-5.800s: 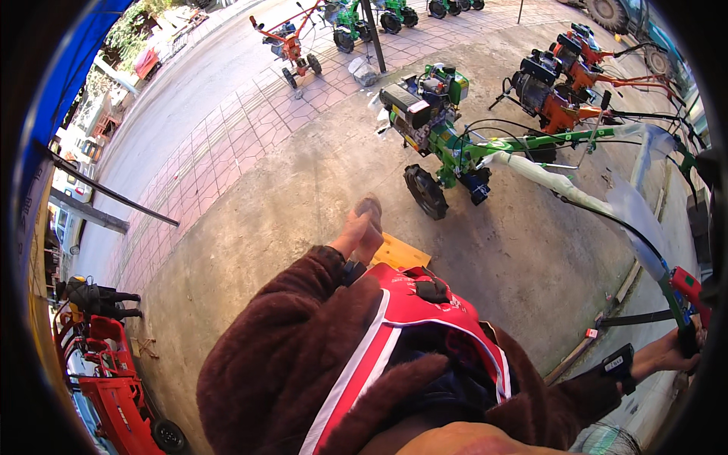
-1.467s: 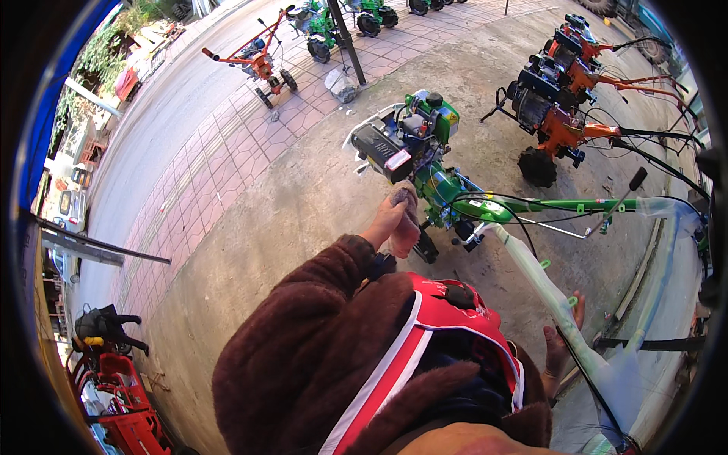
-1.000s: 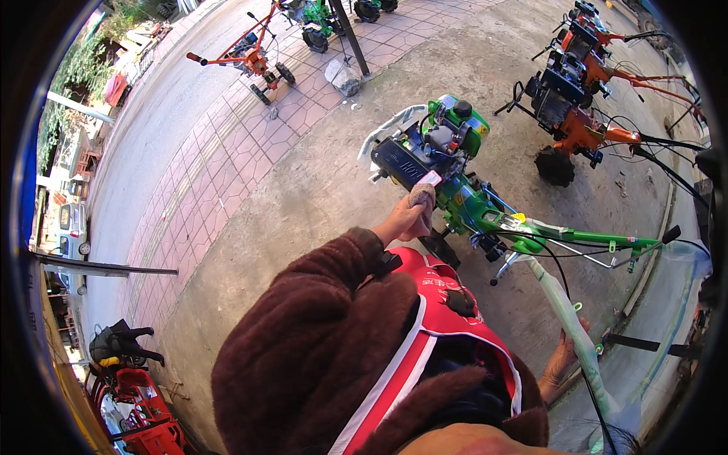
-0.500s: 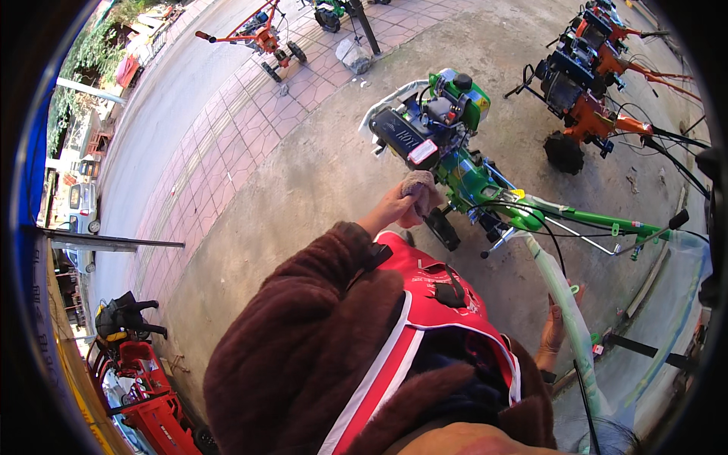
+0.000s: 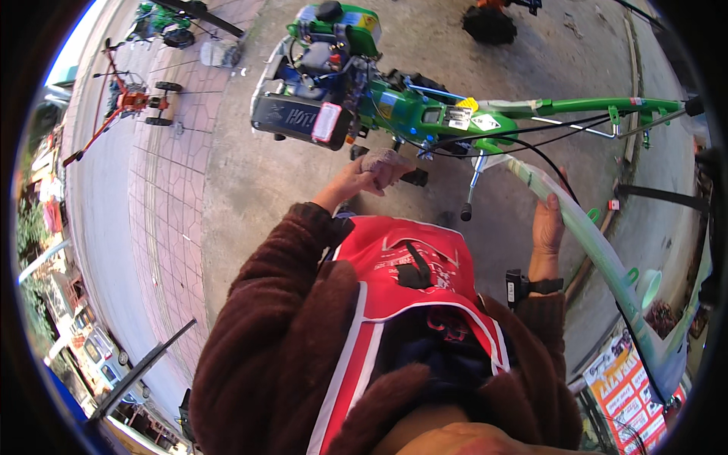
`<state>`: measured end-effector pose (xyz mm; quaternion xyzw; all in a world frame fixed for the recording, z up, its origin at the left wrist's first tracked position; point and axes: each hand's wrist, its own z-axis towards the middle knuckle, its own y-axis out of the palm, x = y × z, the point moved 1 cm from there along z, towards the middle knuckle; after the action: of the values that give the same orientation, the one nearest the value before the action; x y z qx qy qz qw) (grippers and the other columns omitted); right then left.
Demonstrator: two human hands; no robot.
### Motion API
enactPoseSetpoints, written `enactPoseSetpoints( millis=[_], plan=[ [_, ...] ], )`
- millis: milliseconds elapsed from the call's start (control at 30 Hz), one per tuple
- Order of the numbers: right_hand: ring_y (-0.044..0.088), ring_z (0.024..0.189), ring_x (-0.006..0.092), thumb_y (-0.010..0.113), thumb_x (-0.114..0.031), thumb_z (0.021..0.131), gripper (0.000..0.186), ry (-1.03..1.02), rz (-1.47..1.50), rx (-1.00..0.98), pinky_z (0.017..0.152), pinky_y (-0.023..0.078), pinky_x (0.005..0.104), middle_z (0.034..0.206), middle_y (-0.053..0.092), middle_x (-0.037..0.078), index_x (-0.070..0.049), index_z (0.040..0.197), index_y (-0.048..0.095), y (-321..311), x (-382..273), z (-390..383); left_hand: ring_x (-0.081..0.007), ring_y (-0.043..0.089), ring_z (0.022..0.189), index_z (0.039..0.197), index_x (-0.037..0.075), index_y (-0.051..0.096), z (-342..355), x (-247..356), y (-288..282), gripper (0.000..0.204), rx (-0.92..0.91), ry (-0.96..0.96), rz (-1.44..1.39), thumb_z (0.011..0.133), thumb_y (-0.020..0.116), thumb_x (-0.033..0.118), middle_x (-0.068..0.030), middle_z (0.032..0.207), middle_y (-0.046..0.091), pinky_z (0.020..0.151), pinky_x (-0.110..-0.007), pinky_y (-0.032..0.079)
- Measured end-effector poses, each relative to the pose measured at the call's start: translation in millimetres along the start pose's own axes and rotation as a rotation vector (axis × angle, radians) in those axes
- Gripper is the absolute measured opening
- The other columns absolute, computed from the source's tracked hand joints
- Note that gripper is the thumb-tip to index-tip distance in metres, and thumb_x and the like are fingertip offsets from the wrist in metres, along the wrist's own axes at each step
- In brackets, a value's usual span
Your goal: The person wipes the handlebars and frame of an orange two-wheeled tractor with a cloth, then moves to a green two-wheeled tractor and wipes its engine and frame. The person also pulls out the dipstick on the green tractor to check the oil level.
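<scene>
Here, head view: a green tiller (image 5: 394, 110) stands on concrete, just ahead of the red apron (image 5: 409, 246).
Left hand (image 5: 355, 180): closed round a grey-brown cloth (image 5: 381, 161).
Cloth: near the engine (image 5: 299, 114), on the apron's side; contact with the tiller cannot be told.
Right hand (image 5: 546, 225): at the wrapped bar (image 5: 599, 236), fingers partly hidden; whether it grips cannot be told.
Progress: the cloth is in hand and both hands are at the tiller, seemingly mid-work; how much is done or left is not evident.
Wrap: still on the bar.
Tank (image 5: 362, 24): atop the engine, black cap (image 5: 328, 10) on; contents hidden.
</scene>
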<state>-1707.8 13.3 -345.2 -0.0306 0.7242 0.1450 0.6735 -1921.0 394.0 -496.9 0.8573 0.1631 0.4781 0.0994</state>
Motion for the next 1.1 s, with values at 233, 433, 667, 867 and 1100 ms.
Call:
enactPoseSetpoints(
  millis=[233,433,667,867,1100],
  plan=[
    [0.055,0.123,0.0319,0.068,-0.032,0.086,0.051,-0.039,-0.014,0.005,0.112,0.032,0.0475,0.120,0.063,0.017,-0.002,0.126,0.056,16.7,30.2,13.9,-0.0105,0.055,0.090,0.128,0.000,0.053,17.3,-43.6,6.5,0.041,-0.019,-0.122,0.109,0.091,0.059,0.016,-0.0009,0.100,0.059,0.082,-0.026,0.047],
    [0.057,0.103,0.0312,0.055,-0.041,0.088,0.039,-0.278,-0.130,-0.055,0.101,0.041,0.0503,0.099,0.061,0.014,-0.003,0.097,0.060,19.8,49.0,30.3,-0.0109,0.057,0.095,0.131,0.001,0.052,53.4,-107.0,-3.5,0.041,-0.073,-0.094,0.011,0.094,0.058,0.016,-0.0023,0.107,0.060,0.085,-0.027,0.048],
    [0.057,0.101,0.0319,0.057,-0.037,0.092,0.028,-0.352,0.046,-0.104,0.102,0.039,0.0569,0.096,0.057,0.008,-0.011,0.100,0.063,11.2,54.8,30.2,-0.0121,0.057,0.102,0.129,0.002,0.054,111.0,-216.9,-17.2,0.042,0.110,0.024,0.026,0.094,0.064,0.024,-0.0032,0.110,0.062,0.092,-0.029,0.047],
    [0.052,0.100,0.0288,0.057,-0.036,0.094,0.028,-0.341,0.183,-0.196,0.108,0.032,0.0535,0.085,0.050,0.005,-0.013,0.081,0.049,8.8,52.5,35.1,-0.0141,0.058,0.107,0.129,0.000,0.055,145.7,-255.1,-24.8,0.044,0.148,0.124,0.008,0.093,0.066,0.022,-0.0065,0.116,0.064,0.094,-0.030,0.047],
    [0.053,0.103,0.0305,0.059,-0.034,0.094,0.027,-0.310,0.304,-0.119,0.111,0.026,0.0557,0.085,0.052,0.006,-0.012,0.082,0.049,-9.7,42.6,35.9,-0.0145,0.062,0.101,0.121,-0.002,0.060,168.6,-242.0,-34.4,0.040,0.157,0.185,0.153,0.091,0.067,0.023,-0.0105,0.109,0.069,0.091,-0.031,0.049]
  ],
)
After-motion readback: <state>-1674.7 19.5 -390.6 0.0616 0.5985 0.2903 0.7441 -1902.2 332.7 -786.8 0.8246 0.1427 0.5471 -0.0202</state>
